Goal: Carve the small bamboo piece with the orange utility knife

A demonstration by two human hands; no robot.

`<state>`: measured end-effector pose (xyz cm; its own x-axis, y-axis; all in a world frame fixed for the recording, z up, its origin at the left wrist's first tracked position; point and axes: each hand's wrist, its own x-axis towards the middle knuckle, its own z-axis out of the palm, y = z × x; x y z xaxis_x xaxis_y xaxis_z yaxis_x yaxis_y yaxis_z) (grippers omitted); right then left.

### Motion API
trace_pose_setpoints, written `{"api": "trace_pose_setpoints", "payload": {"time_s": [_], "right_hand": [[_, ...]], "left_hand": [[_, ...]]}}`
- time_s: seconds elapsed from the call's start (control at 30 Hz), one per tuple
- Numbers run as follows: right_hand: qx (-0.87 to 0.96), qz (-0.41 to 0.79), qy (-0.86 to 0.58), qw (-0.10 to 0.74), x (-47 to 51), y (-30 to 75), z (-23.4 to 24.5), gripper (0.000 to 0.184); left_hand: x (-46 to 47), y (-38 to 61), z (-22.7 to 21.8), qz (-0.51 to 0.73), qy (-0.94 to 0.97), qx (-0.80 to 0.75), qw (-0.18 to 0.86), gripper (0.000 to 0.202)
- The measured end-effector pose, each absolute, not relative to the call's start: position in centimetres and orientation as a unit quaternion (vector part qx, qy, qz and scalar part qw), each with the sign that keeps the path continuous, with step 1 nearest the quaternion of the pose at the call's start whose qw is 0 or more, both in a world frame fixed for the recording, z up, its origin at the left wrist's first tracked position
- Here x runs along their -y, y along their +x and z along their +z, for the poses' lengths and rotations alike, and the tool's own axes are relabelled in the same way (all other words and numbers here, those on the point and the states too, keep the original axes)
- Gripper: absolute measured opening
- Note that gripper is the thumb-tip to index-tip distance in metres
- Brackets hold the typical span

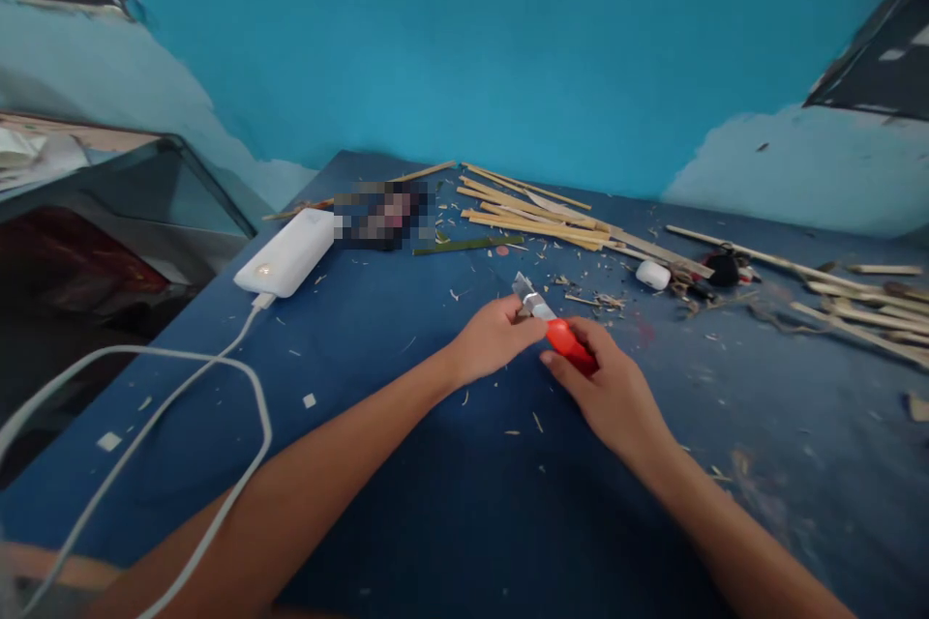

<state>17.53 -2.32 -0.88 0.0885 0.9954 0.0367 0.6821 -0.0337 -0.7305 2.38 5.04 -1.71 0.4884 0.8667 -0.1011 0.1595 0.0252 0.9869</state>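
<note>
A knife with a red-orange handle (566, 340) and a short, shiny silver blade (532, 296) is held between my two hands over the middle of the blue table. My right hand (616, 387) is closed around the handle. My left hand (494, 338) pinches the knife where blade and handle meet, its thumb lying along it. The left fingertips are partly hidden behind the thumb. The blade points away and to the left. Small shavings (595, 300) lie just beyond the blade.
Thin bamboo strips (537, 218) lie at the back, with more sticks (871, 309) at right. A white power bank (290, 251) trails a white cable (265, 406) on the left. A white case (652, 275) sits right of centre. The blue table (435, 503) meets a turquoise wall.
</note>
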Motion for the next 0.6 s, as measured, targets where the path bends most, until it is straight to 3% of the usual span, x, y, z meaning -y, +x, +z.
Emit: {"api": "trace_pose_setpoints", "payload": {"time_s": [0.4, 0.6], "right_hand": [[0.558, 0.224, -0.715, 0.357, 3.0, 18.5, -0.3, 0.028], [0.530, 0.288, -0.708, 0.367, 3.4, 18.9, -0.4, 0.033]], "left_hand": [[-3.9, 1.8, -0.3, 0.280, 0.619, -0.368, 0.635, 0.020], [-2.7, 2.2, 0.4, 0.253, 0.589, -0.339, 0.689, 0.021]]}}
